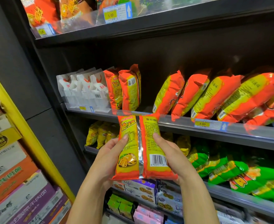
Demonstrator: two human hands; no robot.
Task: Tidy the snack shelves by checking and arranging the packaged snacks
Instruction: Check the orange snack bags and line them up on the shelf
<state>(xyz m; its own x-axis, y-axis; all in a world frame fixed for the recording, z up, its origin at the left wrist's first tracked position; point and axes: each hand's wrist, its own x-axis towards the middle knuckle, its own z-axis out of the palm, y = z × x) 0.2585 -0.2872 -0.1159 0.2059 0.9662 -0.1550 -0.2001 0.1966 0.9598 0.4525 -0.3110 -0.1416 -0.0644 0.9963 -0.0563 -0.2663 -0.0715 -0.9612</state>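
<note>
While upright before the shelf point(246, 135), orange snack packet point(142, 147) in the grip of left hand point(107, 157) and right hand point(173, 156).

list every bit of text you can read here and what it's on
"5.00": yellow price tag on the top shelf rail
"3.00": yellow price tag on the middle shelf rail
"番茄": upper back of the held orange and yellow foil snack bag
Too blurred: that bag's small print and barcode digits.
</note>
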